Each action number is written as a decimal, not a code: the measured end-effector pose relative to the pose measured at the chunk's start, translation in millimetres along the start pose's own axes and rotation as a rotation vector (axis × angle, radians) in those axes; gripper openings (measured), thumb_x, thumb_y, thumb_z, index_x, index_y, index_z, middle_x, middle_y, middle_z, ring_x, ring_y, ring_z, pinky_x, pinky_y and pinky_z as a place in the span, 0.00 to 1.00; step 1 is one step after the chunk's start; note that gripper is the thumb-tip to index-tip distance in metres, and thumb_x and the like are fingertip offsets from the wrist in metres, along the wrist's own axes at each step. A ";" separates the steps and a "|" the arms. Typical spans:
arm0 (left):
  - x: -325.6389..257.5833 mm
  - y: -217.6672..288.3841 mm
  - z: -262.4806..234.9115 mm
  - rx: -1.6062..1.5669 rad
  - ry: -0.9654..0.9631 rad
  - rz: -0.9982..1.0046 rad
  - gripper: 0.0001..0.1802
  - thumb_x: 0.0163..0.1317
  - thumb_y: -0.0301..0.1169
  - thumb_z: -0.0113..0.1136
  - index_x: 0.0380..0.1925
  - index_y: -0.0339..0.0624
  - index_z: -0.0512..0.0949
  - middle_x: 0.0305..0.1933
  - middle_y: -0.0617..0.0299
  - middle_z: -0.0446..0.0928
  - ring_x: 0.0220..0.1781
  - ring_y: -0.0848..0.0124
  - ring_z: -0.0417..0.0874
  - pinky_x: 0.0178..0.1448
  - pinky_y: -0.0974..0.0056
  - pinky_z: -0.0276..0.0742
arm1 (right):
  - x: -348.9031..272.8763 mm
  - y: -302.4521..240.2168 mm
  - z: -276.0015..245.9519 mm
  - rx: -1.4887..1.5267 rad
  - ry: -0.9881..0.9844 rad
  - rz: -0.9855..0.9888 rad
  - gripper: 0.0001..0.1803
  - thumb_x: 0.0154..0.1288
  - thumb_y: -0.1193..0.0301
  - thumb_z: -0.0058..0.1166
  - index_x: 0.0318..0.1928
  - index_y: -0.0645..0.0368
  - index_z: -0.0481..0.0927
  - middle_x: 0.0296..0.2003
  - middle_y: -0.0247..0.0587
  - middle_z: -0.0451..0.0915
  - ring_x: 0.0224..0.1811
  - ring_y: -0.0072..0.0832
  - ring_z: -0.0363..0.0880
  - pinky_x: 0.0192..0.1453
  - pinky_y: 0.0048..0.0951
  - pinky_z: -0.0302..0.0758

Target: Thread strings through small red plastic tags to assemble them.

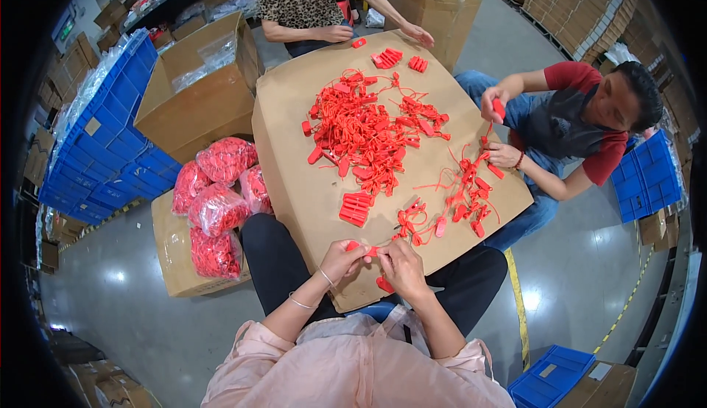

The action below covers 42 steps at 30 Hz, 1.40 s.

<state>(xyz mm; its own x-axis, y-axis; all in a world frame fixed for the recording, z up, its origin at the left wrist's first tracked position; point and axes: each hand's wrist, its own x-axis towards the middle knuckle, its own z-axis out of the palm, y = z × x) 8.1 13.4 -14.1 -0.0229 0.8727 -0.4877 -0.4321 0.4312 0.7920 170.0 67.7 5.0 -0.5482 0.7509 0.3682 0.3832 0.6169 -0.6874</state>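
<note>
Close to the near edge of the cardboard-topped table, my left hand and my right hand are closed and almost meet. Between them is a small red plastic piece, pinched by the fingers of both; its far details are too small to make out. Just below my right hand lies another red piece. Beyond my hands sits a neat row of red pieces side by side. A bunch of red pieces with cords lies to its right, and a large tangled pile fills the middle.
A co-worker on the right handles a corded red piece; another person sits at the far side. Clear bags of red pieces rest on a carton at left. Open cartons and blue crates stand around the table.
</note>
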 end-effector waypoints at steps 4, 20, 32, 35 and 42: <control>0.3 -2.2 0.4 -0.028 0.011 -0.008 0.09 0.60 0.31 0.53 0.27 0.36 0.73 0.23 0.61 0.76 0.09 0.84 0.59 0.10 0.77 0.51 | -2.3 2.1 1.7 -0.049 0.003 -0.019 0.04 0.50 0.78 0.56 0.27 0.62 0.75 0.25 0.42 0.71 0.26 0.38 0.73 0.29 0.34 0.70; 0.6 -4.8 5.5 0.020 0.026 -0.002 0.09 0.61 0.31 0.52 0.29 0.35 0.73 0.24 0.60 0.77 0.09 0.84 0.62 0.11 0.77 0.54 | -7.1 4.0 0.7 0.051 -0.043 0.102 0.05 0.53 0.78 0.54 0.33 0.63 0.76 0.28 0.46 0.72 0.30 0.39 0.73 0.34 0.34 0.71; -1.7 -11.9 5.3 -0.031 0.029 -0.002 0.08 0.60 0.30 0.52 0.29 0.35 0.73 0.26 0.59 0.78 0.10 0.84 0.61 0.11 0.78 0.53 | -8.0 -4.1 1.3 -0.038 -0.154 0.199 0.05 0.56 0.75 0.51 0.31 0.64 0.74 0.29 0.49 0.70 0.32 0.45 0.73 0.36 0.41 0.71; -0.2 -13.9 4.9 -0.032 0.026 -0.015 0.08 0.60 0.29 0.53 0.29 0.35 0.73 0.26 0.59 0.78 0.11 0.84 0.61 0.12 0.78 0.54 | -9.1 -4.2 2.2 -0.030 -0.135 0.202 0.05 0.56 0.75 0.51 0.32 0.64 0.74 0.29 0.49 0.71 0.32 0.45 0.74 0.35 0.40 0.71; -0.3 -4.0 8.6 0.035 -0.015 -0.016 0.07 0.57 0.30 0.57 0.28 0.35 0.75 0.22 0.63 0.77 0.11 0.84 0.63 0.12 0.78 0.55 | -6.8 -0.7 0.6 0.023 -0.106 0.189 0.05 0.56 0.75 0.52 0.33 0.63 0.76 0.29 0.47 0.73 0.30 0.42 0.75 0.34 0.36 0.71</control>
<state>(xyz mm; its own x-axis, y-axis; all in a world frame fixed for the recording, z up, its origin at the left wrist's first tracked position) 17.7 13.3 -14.0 -0.0027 0.8687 -0.4954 -0.4004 0.4530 0.7966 173.1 62.0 2.6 -0.5437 0.8231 0.1640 0.4703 0.4607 -0.7527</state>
